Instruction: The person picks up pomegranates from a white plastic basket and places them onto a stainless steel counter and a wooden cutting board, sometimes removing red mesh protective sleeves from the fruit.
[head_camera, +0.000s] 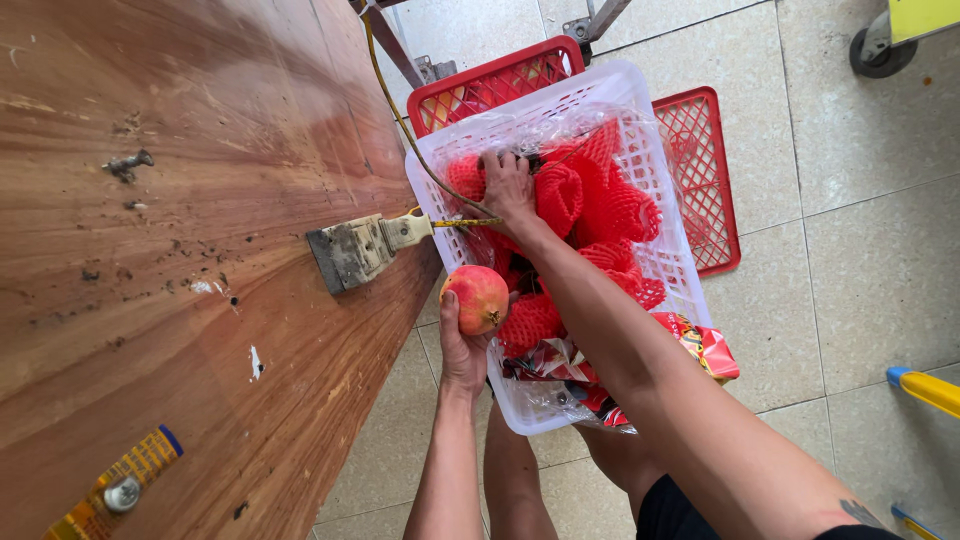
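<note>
The left hand (462, 345) holds a round red-yellow pomegranate (477, 298) beside the worn wooden surface (180, 200); the right hand (508, 185) reaches into a white plastic basket (625, 85) of red foam nets (590, 205).

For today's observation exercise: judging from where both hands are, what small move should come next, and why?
Probably lift one red foam net out of the white basket. The right hand already reaches into the nets there, while the left hand holds a bare fruit beside the basket, with no net on it.
</note>
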